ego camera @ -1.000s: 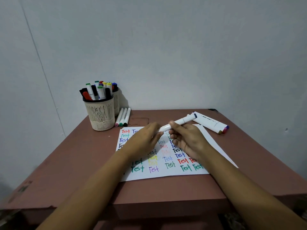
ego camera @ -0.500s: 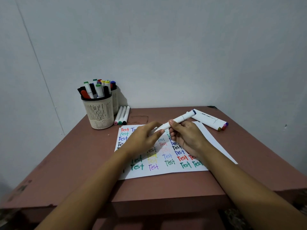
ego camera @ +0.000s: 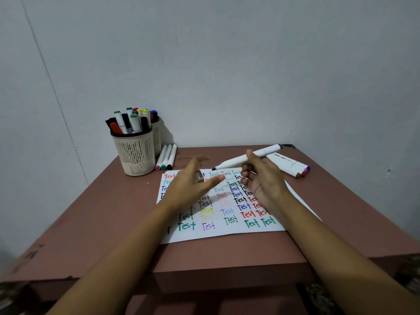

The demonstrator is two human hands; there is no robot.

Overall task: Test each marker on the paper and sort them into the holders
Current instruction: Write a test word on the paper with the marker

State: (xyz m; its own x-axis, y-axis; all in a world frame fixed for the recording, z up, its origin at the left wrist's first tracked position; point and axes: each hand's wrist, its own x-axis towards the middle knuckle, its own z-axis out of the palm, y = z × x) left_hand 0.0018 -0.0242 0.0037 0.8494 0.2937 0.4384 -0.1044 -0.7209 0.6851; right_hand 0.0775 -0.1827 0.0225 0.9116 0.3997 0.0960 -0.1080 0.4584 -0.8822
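The right hand (ego camera: 261,176), right of centre, is gripping a white marker (ego camera: 236,159) between thumb and curled fingers. The marker is slanting above the paper (ego camera: 218,234), its dark bare tip pointing down-left and its capped end reaching up-right. The left hand (ego camera: 188,187), just left of it, is hovering with thumb raised and forefinger stretched toward the tip. A small pale blur is sitting by its palm, and I cannot tell whether the hand is holding it. Both hands are covering the upper rows of coloured "Test" words on the paper.

At upper left, a mesh holder (ego camera: 136,155) is standing packed with upright markers capped in green, black and red. A second holder (ego camera: 157,138) is peeking out right behind it, carrying yellow-, blue- and red-capped ones. Three markers (ego camera: 167,156) are lying side by side just right of the holders. A few more (ego camera: 293,166) are lying at the right, partly behind the right hand. Everything is resting on a reddish-brown table (ego camera: 102,223).
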